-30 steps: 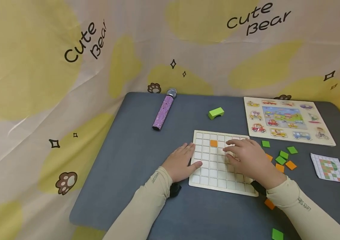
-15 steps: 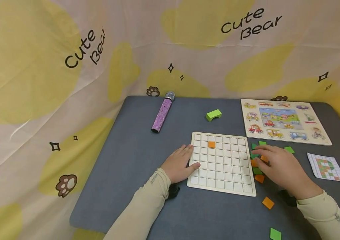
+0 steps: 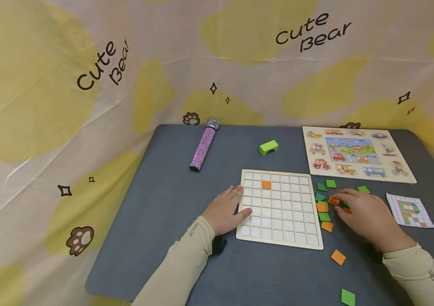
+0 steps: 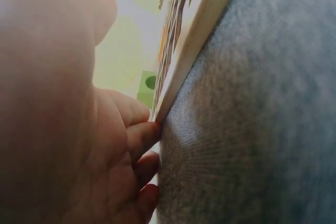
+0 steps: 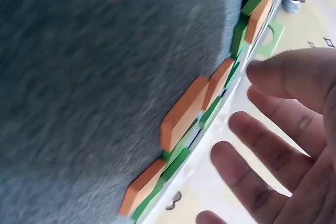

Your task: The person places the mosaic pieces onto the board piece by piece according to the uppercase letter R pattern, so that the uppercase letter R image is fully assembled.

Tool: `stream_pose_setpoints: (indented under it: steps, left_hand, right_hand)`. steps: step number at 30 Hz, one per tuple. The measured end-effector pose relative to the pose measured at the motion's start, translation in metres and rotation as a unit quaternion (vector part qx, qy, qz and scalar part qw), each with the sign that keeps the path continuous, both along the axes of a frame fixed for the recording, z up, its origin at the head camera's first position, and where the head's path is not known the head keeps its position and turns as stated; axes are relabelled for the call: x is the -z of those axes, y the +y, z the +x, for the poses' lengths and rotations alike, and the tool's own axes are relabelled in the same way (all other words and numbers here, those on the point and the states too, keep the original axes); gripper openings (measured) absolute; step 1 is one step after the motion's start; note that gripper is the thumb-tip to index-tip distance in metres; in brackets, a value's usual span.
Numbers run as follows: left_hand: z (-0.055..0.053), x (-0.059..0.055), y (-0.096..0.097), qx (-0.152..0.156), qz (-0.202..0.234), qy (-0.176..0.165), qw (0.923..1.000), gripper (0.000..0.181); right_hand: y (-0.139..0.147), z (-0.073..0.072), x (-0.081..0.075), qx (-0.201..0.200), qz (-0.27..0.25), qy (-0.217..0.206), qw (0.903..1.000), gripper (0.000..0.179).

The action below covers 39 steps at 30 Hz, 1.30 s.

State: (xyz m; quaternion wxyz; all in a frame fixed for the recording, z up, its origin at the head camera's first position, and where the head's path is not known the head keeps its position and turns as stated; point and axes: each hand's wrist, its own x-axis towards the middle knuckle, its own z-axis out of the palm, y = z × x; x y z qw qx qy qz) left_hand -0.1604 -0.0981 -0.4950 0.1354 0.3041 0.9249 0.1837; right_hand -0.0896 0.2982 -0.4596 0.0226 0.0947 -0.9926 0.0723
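Observation:
A wooden grid board point(image 3: 278, 221) lies in front of me in the head view, with one orange tile point(image 3: 266, 185) in a cell near its top. My left hand point(image 3: 222, 210) rests at the board's left edge, fingers extended and thumb over the rim. In the left wrist view its fingertips point(image 4: 149, 129) touch the board's side point(image 4: 194, 40). Right of the board, my right hand point(image 3: 367, 216) is above loose orange and green tiles. Its fingertips are beside an orange tile point(image 3: 333, 200). The right wrist view shows its fingers point(image 5: 247, 171) loosely bent, apart from the orange tiles point(image 5: 184, 114), holding nothing.
A pattern card point(image 3: 409, 210) lies to the right. Behind it is a vehicle picture puzzle point(image 3: 362, 170). A green arch block point(image 3: 268, 147) and a purple microphone point(image 3: 203, 148) lie toward the back. An orange tile point(image 3: 338, 257) and a green tile point(image 3: 348, 297) lie nearer me.
My right hand has moved from above the board rightward to the loose tiles. The left hand stays at the board's edge, and the orange tile keeps its cell. The head view has shifted slightly.

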Motion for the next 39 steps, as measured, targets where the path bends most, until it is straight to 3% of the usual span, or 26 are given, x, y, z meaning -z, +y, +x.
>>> stream_pose_setpoints:
  steps: [8,16,23,33,39]
  left_hand:
    - [0.0,0.001,0.0,-0.001,-0.001,0.001,1.0,0.081]
    - [0.0,0.001,-0.001,0.0,0.0,0.004,1.0,0.08]
    - [-0.001,0.002,0.0,0.0,-0.001,0.007,1.0,0.081]
    - [0.0,0.001,-0.002,-0.003,-0.007,0.006,1.0,0.081]
    - [-0.001,0.001,0.0,0.004,-0.005,0.006,1.0,0.081]
  right_hand:
    - [0.012,0.001,0.0,0.025,0.0,-0.018,0.9995,0.041]
    - [0.021,-0.007,-0.003,0.037,-0.005,-0.036,0.9987,0.036]
    - [0.026,-0.011,-0.009,0.098,-0.006,-0.107,0.9894,0.033]
    - [0.017,-0.009,-0.01,0.132,-0.014,-0.11,0.985,0.038]
    - [0.009,-0.009,-0.013,0.115,-0.025,-0.069,0.9907,0.034]
